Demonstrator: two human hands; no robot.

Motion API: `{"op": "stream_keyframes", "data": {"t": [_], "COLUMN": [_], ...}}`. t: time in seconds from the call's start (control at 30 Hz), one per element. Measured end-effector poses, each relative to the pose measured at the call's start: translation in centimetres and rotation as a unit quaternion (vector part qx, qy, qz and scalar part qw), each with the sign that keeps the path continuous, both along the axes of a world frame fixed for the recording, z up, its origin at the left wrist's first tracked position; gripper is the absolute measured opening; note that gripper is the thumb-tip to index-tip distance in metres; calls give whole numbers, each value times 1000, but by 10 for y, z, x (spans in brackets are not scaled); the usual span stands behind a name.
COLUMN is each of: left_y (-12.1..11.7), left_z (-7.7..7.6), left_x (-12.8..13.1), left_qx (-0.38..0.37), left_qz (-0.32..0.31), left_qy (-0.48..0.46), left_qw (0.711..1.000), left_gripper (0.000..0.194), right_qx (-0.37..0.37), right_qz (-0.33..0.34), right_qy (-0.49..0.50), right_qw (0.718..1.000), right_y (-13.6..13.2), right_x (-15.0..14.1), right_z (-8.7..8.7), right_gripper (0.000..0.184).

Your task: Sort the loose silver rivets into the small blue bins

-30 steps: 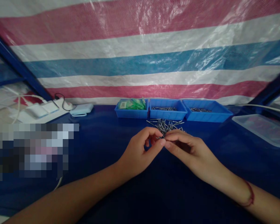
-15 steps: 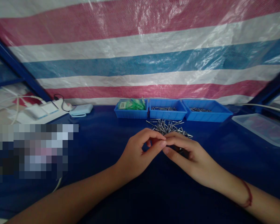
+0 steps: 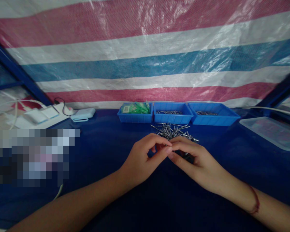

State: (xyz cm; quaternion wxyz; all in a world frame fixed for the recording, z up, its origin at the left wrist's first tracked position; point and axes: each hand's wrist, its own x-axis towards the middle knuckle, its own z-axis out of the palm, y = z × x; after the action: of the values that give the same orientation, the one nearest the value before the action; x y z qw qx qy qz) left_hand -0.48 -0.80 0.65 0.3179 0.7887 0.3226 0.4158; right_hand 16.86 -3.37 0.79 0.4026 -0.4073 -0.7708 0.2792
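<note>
My left hand (image 3: 145,158) and my right hand (image 3: 195,160) meet at their fingertips above the dark blue table (image 3: 99,138). Each thumb and forefinger is pinched together; whatever they hold is too small or too covered to make out. Just beyond the fingers lies a loose pile of metal pop rivets (image 3: 171,130), its near edge partly hidden by my hands. Behind the pile stand three blue bins: the left bin (image 3: 135,119) with green plastic packets (image 3: 139,108), the middle bin (image 3: 173,119) and the right bin (image 3: 216,120), both with similar thin metal pieces.
A clear plastic lid or tray (image 3: 270,133) lies at the right. On the left are a white power strip (image 3: 48,116) with plugs and cables, a light blue case (image 3: 83,113) and a blurred-out patch. A striped plastic sheet (image 3: 145,69) hangs behind the bins.
My joined fingertips have shifted slightly toward me and right, uncovering more of the rivet pile. The pinch of both hands stays much the same.
</note>
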Motion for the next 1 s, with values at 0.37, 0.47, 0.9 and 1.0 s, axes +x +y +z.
{"op": "stream_keyframes", "data": {"t": [0.37,0.47,0.9,1.0], "left_y": [0,-1,5,5], "left_z": [-1,-1,-7,-11], "left_x": [-1,-1,1,3], "left_qx": [9,19,16,9], "left_qz": [-4,0,54,61], "left_qy": [-1,0,47,52], "left_qw": [1000,1000,997,997], "left_gripper": [9,9,12,24], "right_qx": [10,13,129,173], "right_qz": [-11,-23,-115,-253], "right_qy": [3,-1,-66,-73], "right_qw": [1000,1000,983,949], "right_y": [2,2,9,30], "right_x": [-1,0,17,45], "right_z": [-2,-2,6,13], "right_gripper": [12,10,14,17]}}
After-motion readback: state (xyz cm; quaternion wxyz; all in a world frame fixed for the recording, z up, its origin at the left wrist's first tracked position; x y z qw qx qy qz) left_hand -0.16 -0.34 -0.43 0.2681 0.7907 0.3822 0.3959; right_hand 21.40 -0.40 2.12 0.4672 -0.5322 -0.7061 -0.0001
